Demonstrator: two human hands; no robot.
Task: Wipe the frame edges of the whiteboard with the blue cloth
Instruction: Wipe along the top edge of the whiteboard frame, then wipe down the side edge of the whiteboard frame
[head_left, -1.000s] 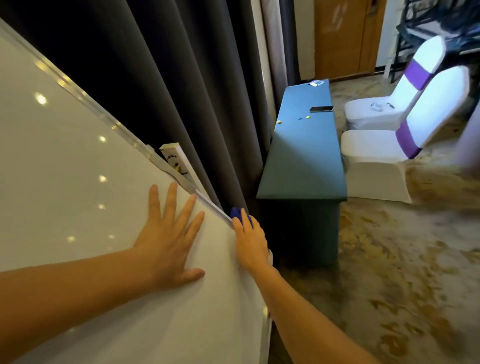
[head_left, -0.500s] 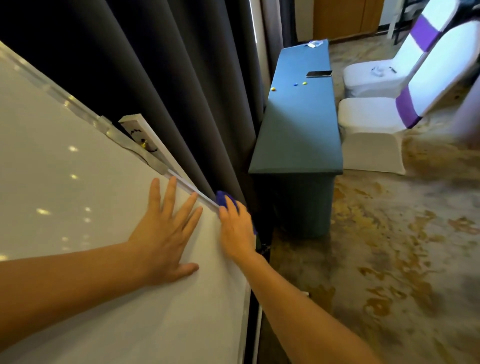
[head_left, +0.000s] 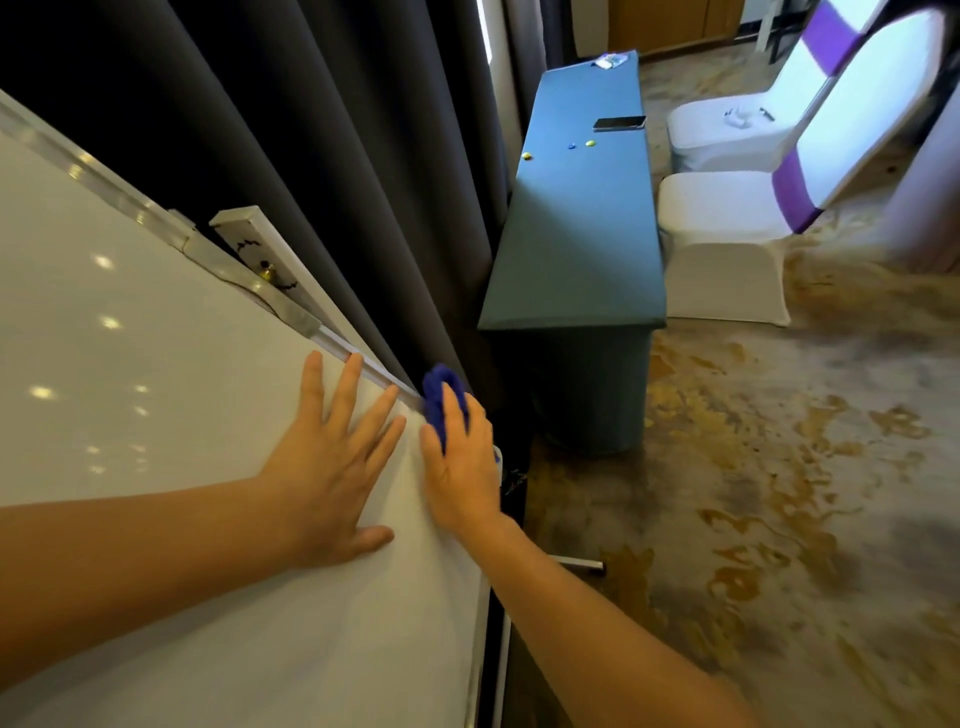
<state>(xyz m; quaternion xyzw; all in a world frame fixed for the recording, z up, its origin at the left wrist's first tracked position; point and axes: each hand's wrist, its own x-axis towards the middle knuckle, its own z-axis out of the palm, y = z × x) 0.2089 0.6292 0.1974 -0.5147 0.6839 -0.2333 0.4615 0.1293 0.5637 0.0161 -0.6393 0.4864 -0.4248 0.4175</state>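
Note:
The whiteboard (head_left: 156, 415) fills the left of the view, its silver frame edge (head_left: 291, 312) running diagonally down to the right. My left hand (head_left: 332, 462) lies flat on the board surface with fingers spread, just below the frame. My right hand (head_left: 462, 462) presses the blue cloth (head_left: 439, 400) against the frame near the board's corner. Only the cloth's upper part shows past my fingers.
Dark grey curtains (head_left: 322, 156) hang right behind the board. A long teal table (head_left: 582, 218) stands beyond, with a phone (head_left: 619, 123) and small items on it. Two white chairs with purple bands (head_left: 737, 208) stand to its right. Patterned carpet (head_left: 779, 467) covers the floor.
The view has shifted downward. My right hand with the cloth has stayed at the frame's corner, with more blue cloth now showing above my fingers. My left hand stays flat on the board.

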